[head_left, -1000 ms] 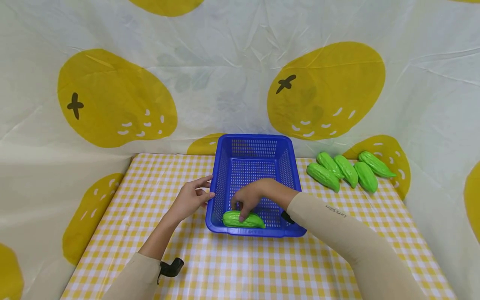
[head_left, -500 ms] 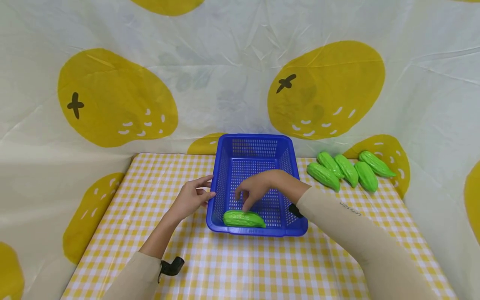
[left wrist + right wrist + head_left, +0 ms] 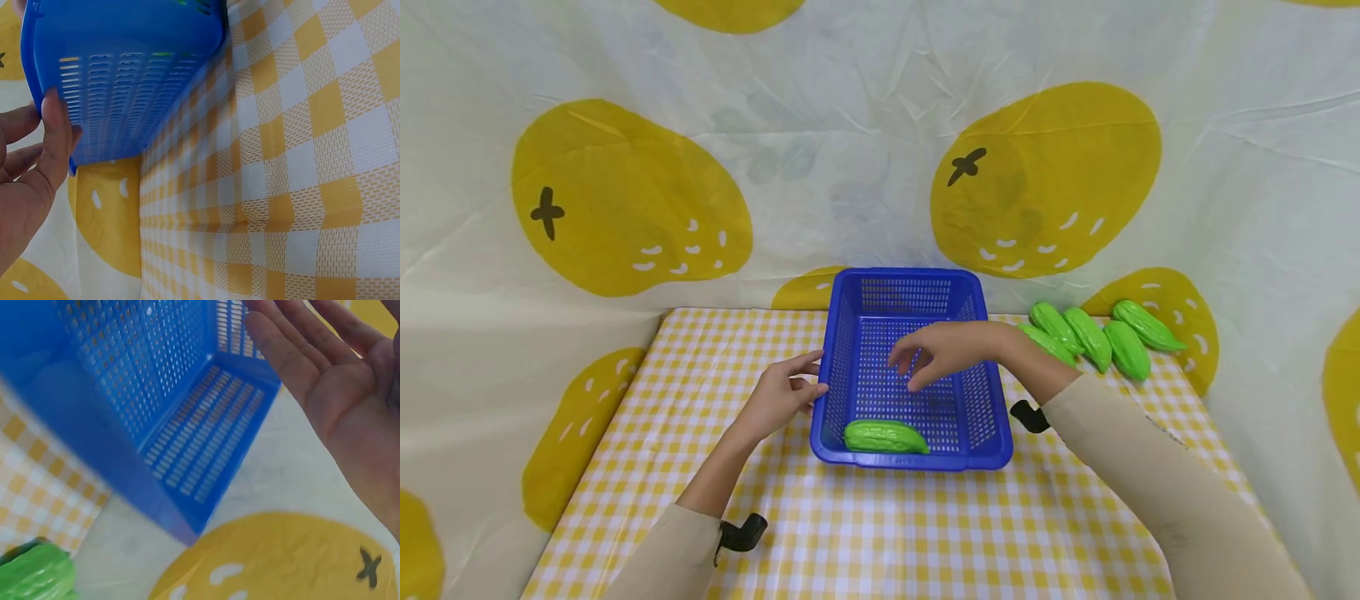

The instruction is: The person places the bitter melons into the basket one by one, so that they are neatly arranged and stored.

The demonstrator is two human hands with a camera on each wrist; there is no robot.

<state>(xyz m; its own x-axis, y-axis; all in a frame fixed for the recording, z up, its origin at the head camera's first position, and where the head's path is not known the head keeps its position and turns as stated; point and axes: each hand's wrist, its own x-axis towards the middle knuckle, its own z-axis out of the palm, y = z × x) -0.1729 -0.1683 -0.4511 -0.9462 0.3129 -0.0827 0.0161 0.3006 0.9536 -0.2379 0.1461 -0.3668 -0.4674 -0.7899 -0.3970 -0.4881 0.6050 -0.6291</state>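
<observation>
In the head view, a blue plastic basket [image 3: 910, 461] stands on the table. One green bitter gourd [image 3: 883, 436] lies crosswise inside it, along the near wall. My left hand [image 3: 778, 400] is at the basket's left side, its fingertips touching the rim; in the left wrist view the fingers [image 3: 53, 125] rest against the rim and upper outer wall. Over the basket hangs my right hand [image 3: 951, 348], fingers loosely bent with nothing between them, clear of the gourd. The right wrist view shows its palm [image 3: 350, 406] beside the basket's wall.
Several more green bitter gourds [image 3: 1126, 350] lie in a group at the back right of the table, one partly hidden by my right forearm. A yellow-and-white checked cloth [image 3: 880, 533] covers the table. Behind stands a curtain [image 3: 842, 167] with yellow fruit prints.
My right hand has let go of the bitter gourd in the basket, then risen and moved back and to the right. The left hand has stayed at the rim.
</observation>
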